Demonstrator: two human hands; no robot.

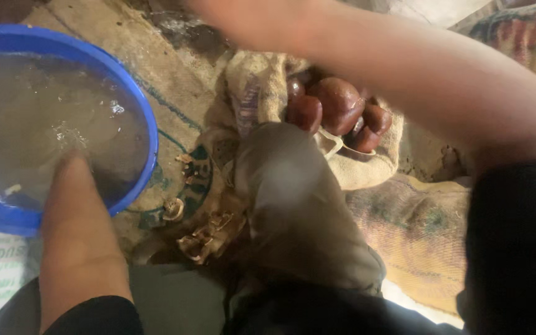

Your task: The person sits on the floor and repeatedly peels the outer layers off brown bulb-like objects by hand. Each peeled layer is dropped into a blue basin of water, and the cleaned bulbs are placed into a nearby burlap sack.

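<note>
Fingers of left hand (72, 186) dip into water in blue basin (147, 118); their spread is hidden. Right hand out of frame; its forearm (404, 68) crosses above brown nuts (336, 108) on burlap sack (262, 80). Bent knee (293, 192) blocks the centre; shell scraps (203, 239) lie beside it.

I sit on a floor (175, 74) spread with worn burlap sacks. A striped woven cloth (528, 37) lies far right; dim, warm light falls over everything around me.
</note>
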